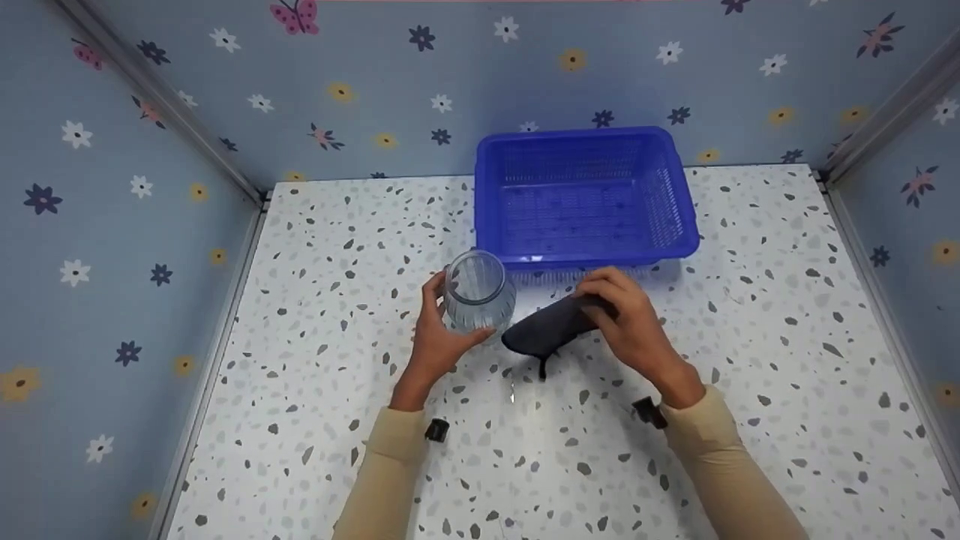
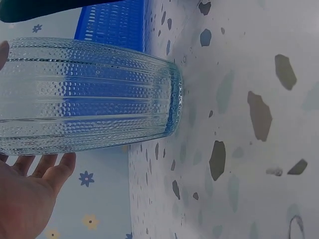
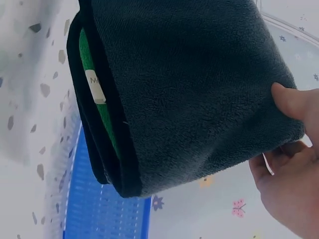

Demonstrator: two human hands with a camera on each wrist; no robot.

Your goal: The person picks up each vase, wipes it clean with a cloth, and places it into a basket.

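A clear ribbed glass jar (image 1: 478, 291) stands on the speckled table (image 1: 315, 315) in front of the blue basket. My left hand (image 1: 442, 330) grips the jar from its left side; the left wrist view shows the jar (image 2: 89, 94) filling the frame with my palm (image 2: 30, 199) below it. My right hand (image 1: 626, 319) holds a folded dark grey cloth (image 1: 551, 328) just right of the jar, lifted off the table. Close up, the cloth (image 3: 189, 84) shows a green inner layer and a small white tag, pinched by my thumb (image 3: 294, 102).
A blue plastic basket (image 1: 585, 196) with nothing in it sits at the back centre of the table. Flowered blue walls (image 1: 112, 225) close in the left, back and right sides. Bare tabletop (image 1: 750, 360) lies to either side of my arms.
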